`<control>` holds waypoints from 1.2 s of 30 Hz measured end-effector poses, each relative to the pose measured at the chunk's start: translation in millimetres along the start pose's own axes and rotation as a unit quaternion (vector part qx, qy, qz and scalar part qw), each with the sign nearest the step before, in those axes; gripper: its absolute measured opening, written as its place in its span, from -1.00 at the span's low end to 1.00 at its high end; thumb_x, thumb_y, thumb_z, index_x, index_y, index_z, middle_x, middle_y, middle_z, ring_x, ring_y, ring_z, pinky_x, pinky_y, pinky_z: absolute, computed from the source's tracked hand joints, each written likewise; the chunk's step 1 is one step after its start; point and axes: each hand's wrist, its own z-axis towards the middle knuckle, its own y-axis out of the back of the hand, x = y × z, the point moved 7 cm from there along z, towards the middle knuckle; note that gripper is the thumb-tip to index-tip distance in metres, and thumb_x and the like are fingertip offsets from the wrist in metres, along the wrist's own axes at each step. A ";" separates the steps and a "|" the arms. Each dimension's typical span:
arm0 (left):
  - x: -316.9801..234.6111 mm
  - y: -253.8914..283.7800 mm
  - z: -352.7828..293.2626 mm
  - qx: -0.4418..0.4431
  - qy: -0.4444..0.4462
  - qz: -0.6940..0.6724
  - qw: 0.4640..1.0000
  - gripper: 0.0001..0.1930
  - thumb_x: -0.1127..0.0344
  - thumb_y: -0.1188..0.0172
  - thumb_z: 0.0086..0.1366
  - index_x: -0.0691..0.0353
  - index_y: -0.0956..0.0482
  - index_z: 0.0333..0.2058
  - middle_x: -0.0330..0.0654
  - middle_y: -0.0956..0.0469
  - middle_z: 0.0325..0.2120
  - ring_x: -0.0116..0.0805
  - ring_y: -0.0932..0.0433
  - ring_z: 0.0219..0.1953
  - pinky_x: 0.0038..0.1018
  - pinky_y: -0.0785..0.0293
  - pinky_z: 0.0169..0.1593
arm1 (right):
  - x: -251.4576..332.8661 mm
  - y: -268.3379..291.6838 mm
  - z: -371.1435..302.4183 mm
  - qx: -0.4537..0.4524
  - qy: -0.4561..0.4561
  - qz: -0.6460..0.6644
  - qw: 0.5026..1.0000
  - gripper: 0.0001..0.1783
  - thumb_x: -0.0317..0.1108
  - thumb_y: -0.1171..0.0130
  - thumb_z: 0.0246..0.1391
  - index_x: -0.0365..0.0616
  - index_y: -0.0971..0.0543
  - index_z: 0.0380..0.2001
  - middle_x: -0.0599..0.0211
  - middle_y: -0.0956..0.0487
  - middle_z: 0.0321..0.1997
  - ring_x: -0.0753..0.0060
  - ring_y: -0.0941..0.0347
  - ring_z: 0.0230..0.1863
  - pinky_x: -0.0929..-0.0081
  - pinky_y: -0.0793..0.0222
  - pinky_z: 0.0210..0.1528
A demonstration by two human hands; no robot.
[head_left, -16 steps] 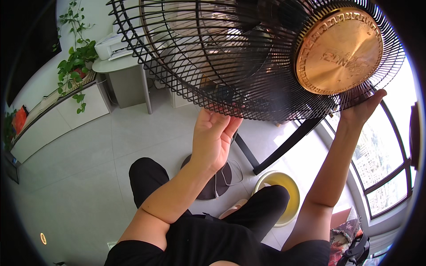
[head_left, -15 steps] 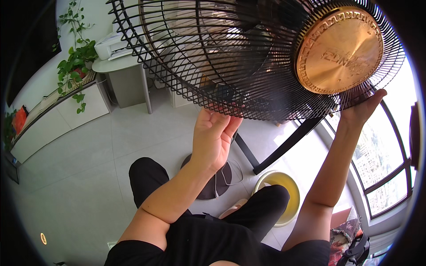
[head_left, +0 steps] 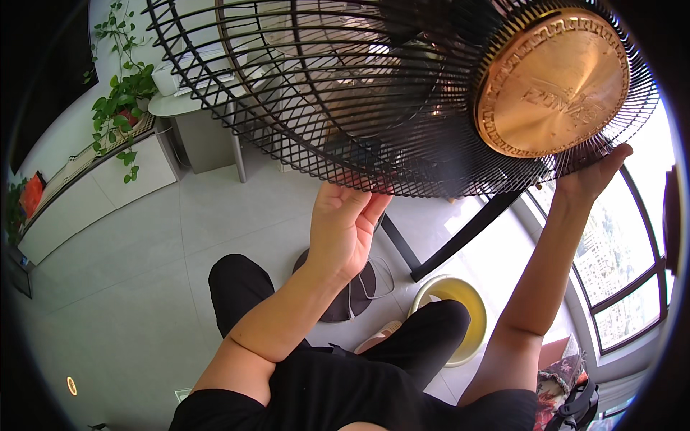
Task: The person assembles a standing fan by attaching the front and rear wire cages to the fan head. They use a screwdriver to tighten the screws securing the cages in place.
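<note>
A black wire fan grille (head_left: 316,79) with a round gold centre cap (head_left: 552,82) fills the upper part of the view, tilted toward me. My left hand (head_left: 343,226) grips its lower rim near the middle, with fingertips hidden behind the wires. Farther right, my right hand (head_left: 586,178) is at the rim below the gold cap; its thumb sticks out to the side and the other fingers go out of sight behind the grille. Fan parts behind the wires are dim and partly blurred.
Below the grille stand black metal legs (head_left: 467,237). A yellow basin (head_left: 474,334) sits by my knee, near a dark round base with a pale cord (head_left: 384,284). At the left are a white cabinet (head_left: 108,188), a trailing plant (head_left: 128,97) and a desk (head_left: 194,104). Windows (head_left: 618,251) line the right.
The grille has shifted slightly to the left and its gold cap now faces me a little more. Both hands stay at the rim in almost the same places.
</note>
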 end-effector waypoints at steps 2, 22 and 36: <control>2.9 1.0 1.0 0.012 0.010 -0.006 1.000 -0.83 0.59 0.04 0.13 0.24 -0.39 -0.29 -0.20 -0.48 -0.33 -0.40 -0.48 -0.26 -0.48 -0.45 -0.09 | 5.2 -0.8 -1.0 0.018 0.003 0.020 1.000 -0.17 0.29 0.00 -0.16 -0.38 -0.38 -0.17 0.04 -0.49 -0.21 0.14 -0.44 -0.21 0.19 -0.38 -0.10; 1.4 5.4 6.6 0.006 0.003 -0.029 1.000 -0.87 0.57 0.01 0.14 0.20 -0.39 -0.34 -0.17 -0.48 -0.32 -0.33 -0.49 -0.21 -0.50 -0.47 -0.08 | -15.2 -7.8 10.6 -0.016 -0.070 -0.055 0.996 -0.45 0.09 0.02 0.01 -0.31 -0.44 -0.36 0.16 -0.47 -0.51 0.31 -0.46 -0.45 0.47 -0.46 -0.44; 3.8 1.9 6.9 -0.013 0.015 -0.033 0.999 -0.93 0.54 -0.01 0.15 0.25 -0.36 -0.39 -0.15 -0.48 -0.36 -0.34 -0.48 -0.23 -0.45 -0.43 -0.03 | -21.6 -3.1 55.1 0.291 -0.247 0.014 0.924 -0.34 0.17 0.01 -0.05 -0.36 -0.41 -0.29 0.12 -0.50 -0.34 0.25 -0.42 -0.30 0.38 -0.40 -0.22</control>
